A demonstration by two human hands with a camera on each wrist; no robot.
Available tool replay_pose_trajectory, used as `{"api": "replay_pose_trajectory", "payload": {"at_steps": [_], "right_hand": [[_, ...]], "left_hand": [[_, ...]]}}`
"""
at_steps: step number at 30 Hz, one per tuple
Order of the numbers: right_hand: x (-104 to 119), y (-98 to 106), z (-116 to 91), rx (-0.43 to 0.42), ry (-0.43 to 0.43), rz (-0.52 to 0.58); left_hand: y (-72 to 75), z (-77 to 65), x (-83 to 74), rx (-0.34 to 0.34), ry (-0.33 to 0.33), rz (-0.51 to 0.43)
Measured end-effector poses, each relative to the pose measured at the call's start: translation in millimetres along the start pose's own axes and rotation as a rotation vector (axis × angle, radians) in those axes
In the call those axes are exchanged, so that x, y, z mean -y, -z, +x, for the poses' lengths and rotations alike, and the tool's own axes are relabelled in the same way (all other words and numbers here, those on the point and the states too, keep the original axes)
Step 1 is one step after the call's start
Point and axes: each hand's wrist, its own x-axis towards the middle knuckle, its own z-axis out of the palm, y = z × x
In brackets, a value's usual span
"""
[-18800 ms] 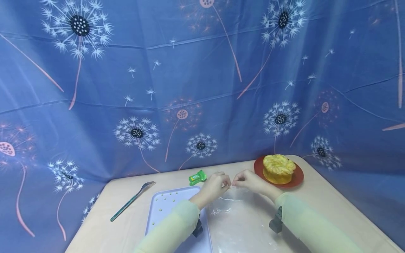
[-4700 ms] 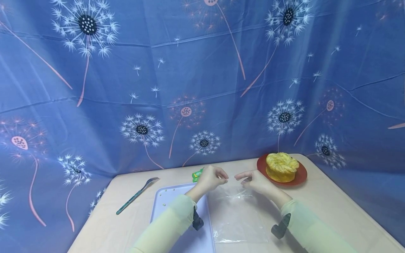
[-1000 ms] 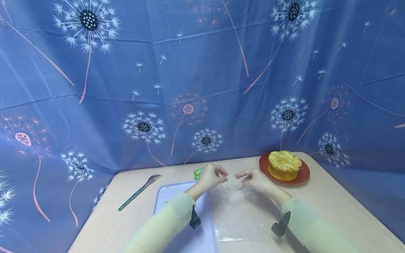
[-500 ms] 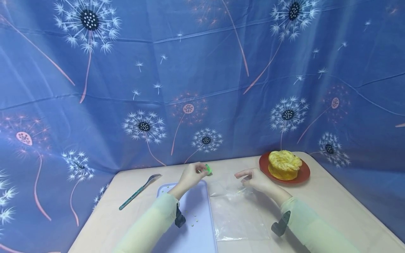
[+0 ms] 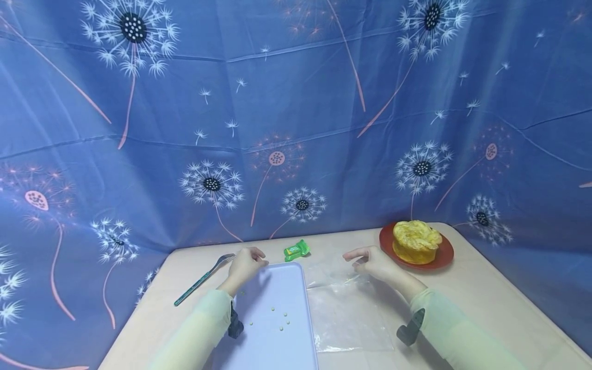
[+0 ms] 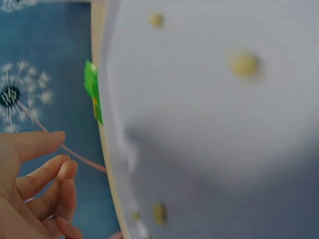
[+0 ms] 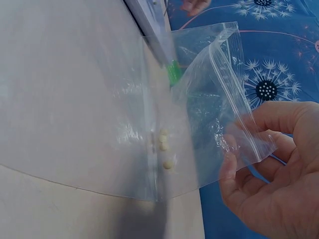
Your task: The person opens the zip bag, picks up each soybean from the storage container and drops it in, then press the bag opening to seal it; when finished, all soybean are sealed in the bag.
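My right hand (image 5: 376,264) pinches the rim of a clear zip-lock bag (image 7: 214,89), its mouth gaping. Several small pale-yellow balls (image 7: 163,144) lie inside the bag, which spreads flat on the table beside a lilac tray (image 5: 273,277). More of these balls (image 5: 285,314) are scattered on the tray. Over the tray's far left corner hovers my left hand (image 5: 245,267), fingers loosely bent. In the left wrist view nothing shows between its thumb and fingers, and balls (image 6: 245,64) lie on the tray nearby.
A green wrapped packet (image 5: 296,250) lies behind the tray. Left of the tray is a fork (image 5: 203,280) with a teal handle. At the back right, a red plate (image 5: 446,254) carries a yellow braided bun (image 5: 416,241). A blue dandelion-print curtain (image 5: 324,128) hangs behind the table.
My left hand has moved left from the bag's mouth to the tray's far left corner, uncovering the green packet and several balls. The right hand has stayed at the bag.
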Motion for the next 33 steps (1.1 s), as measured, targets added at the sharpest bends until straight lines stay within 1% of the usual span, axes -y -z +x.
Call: {"api": "replay_pose_trajectory", "payload": {"at_steps": [6,9,10,13,17,22,25,27,33], "right_hand": [[-3,1,0,-0.008,0.001,0.002],[-6,1,0,-0.013,0.012,-0.013],[-6,1,0,-0.014,0.018,-0.023],[-8,1,-1,-0.021,0.008,-0.025],[-6,0,-1,-0.021,-0.009,-0.005],[-4,0,0,-0.005,0.001,0.006],[-4,0,0,0.003,-0.002,0.009],[-4,0,0,0.002,-0.003,0.006],[-6,0,3,-0.012,0.009,-0.010]], "left_hand": [[15.0,-5.6,25.6,0.004,0.063,0.069],[17.8,-7.3,35.7,0.006,0.087,0.106],[18.5,-7.8,37.9,0.005,0.086,0.121],[18.2,-7.8,43.8,0.006,0.097,0.148],[15.3,-6.6,47.7,0.013,0.122,0.169],[11.0,-5.0,52.0,0.021,0.151,0.218],[9.3,-4.7,54.1,0.012,0.173,0.229],[8.8,-4.8,54.2,0.008,0.180,0.232],[9.2,-5.7,50.4,-0.010,0.167,0.235]]}}
